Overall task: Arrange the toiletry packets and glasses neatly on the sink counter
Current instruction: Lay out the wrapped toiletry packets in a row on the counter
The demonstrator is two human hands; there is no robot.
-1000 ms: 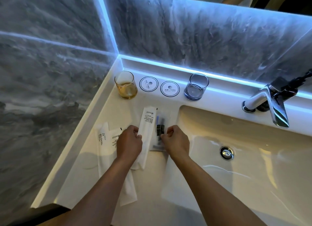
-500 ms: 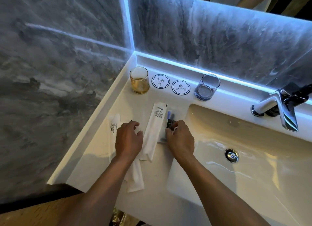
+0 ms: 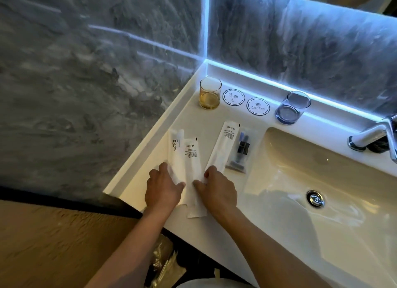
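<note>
The sink counter (image 3: pixel 150 158) carries everything, with the basin (image 3: pixel 322 191) open just to the right. Four long packets lie side by side: the toothbrush packet (image 3: pixel 176 150), a second white packet (image 3: pixel 192 158), a third white packet (image 3: pixel 223 148) and a clear razor packet (image 3: pixel 240 150) nearest the basin. The left hand (image 3: pixel 162 190) and right hand (image 3: pixel 217 188) lie flat with fingers spread, pressing the near ends of the two left packets, gripping nothing as far as the blur allows. A sideways nudge could push the razor packet over the basin's edge. At the back, an amber glass (image 3: pixel 210 93) and blue glass (image 3: pixel 292 107) flank two coasters (image 3: pixel 246 101), well clear of the hands.
</note>
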